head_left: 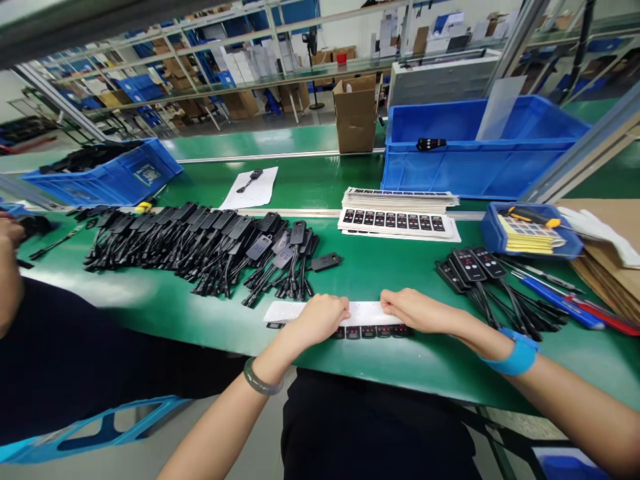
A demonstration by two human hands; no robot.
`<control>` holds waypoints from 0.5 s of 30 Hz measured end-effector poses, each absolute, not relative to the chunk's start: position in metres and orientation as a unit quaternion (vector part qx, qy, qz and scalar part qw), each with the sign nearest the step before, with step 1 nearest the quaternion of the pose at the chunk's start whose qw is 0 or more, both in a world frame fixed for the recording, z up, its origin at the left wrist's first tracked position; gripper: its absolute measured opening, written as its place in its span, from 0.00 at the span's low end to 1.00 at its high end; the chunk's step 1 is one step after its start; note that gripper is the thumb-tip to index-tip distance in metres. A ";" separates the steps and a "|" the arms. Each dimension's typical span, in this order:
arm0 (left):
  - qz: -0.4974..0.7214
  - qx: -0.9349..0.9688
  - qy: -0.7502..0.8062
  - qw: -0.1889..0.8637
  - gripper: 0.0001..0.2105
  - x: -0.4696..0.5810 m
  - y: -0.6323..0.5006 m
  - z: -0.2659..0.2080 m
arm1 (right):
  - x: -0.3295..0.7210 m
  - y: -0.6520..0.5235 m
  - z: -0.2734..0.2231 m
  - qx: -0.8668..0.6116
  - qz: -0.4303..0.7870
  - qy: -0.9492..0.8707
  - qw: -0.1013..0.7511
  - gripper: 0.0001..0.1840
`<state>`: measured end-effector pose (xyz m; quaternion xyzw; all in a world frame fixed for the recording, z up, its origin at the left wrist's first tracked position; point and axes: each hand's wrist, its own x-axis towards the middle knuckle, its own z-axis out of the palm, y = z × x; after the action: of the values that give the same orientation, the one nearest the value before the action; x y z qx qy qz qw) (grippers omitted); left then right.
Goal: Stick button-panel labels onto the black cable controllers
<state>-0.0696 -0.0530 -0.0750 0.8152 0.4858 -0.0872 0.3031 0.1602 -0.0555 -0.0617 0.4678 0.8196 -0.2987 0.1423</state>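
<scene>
A white strip of label sheet (367, 311) spans the space between my hands near the bench's front edge. My left hand (325, 315) pinches it around the middle, and my right hand (414, 309) grips its right end, fingers closed. Below the strip's lower edge shows a row of black labels (369, 331) with small red marks; my left hand covers part of that row. Whether the labels still cling to the strip, I cannot tell. Beyond my left hand lies a black cabled module (326, 262), beside a large pile of similar modules (220, 233).
Stacked label sheets (395, 222) lie ahead. Several labelled modules (473, 265), a blue utility knife (557, 300) and a small blue tray (533, 247) are on the right. Large blue bins (460, 163) stand at the back. Another person's hand (10, 230) is at far left.
</scene>
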 end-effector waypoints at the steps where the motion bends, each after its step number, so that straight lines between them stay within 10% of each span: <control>1: -0.083 0.813 0.486 0.310 0.24 -0.070 -0.052 -0.076 | 0.161 -0.055 -0.062 0.467 -0.303 0.820 0.136 0.14; 15: -0.046 0.781 0.543 0.305 0.30 -0.123 -0.051 -0.074 | 0.176 -0.054 -0.065 0.444 -0.366 0.815 0.070 0.10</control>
<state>-0.1230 -0.0505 -0.0737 0.7809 0.5432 -0.0458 0.3049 0.1763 -0.0539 -0.0650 0.4441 0.8150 -0.3655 0.0696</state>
